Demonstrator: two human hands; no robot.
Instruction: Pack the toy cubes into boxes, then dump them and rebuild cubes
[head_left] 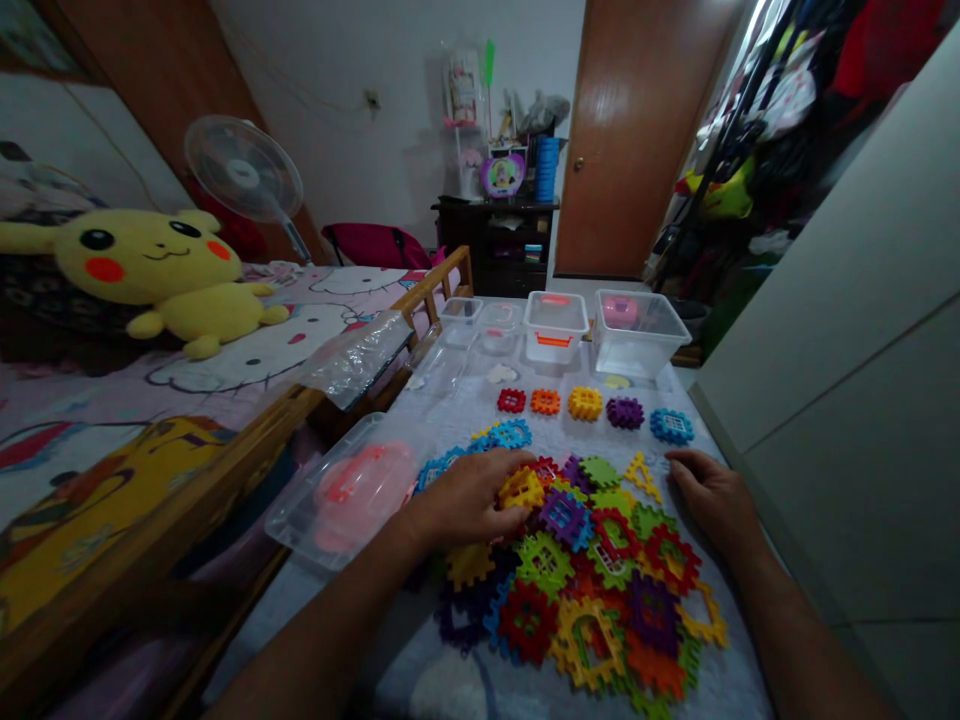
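Observation:
A heap of toothed plastic building blocks in many colours (pixel 544 562) covers the near part of the table. At its far left side, my left hand (pixel 469 490) has thumb and fingers around a yellow building block (pixel 521 488). My right hand (pixel 709 490) rests on the cloth just right of the heap, fingers loosely extended and holding nothing. Nearest to it lies a yellow triangular piece (pixel 641 478). Beyond the heap runs a row of block stacks: red (pixel 511 400), orange (pixel 545 402), yellow (pixel 585 403), purple (pixel 625 413) and blue (pixel 672 426).
Clear plastic containers (pixel 556 345) and a larger clear bin (pixel 637 350) stand at the table's far end. A clear lid (pixel 300 510) with pink items lies left. A wooden bed rail (pixel 300 415) borders the table; a pale cabinet (pixel 847 400) stands right.

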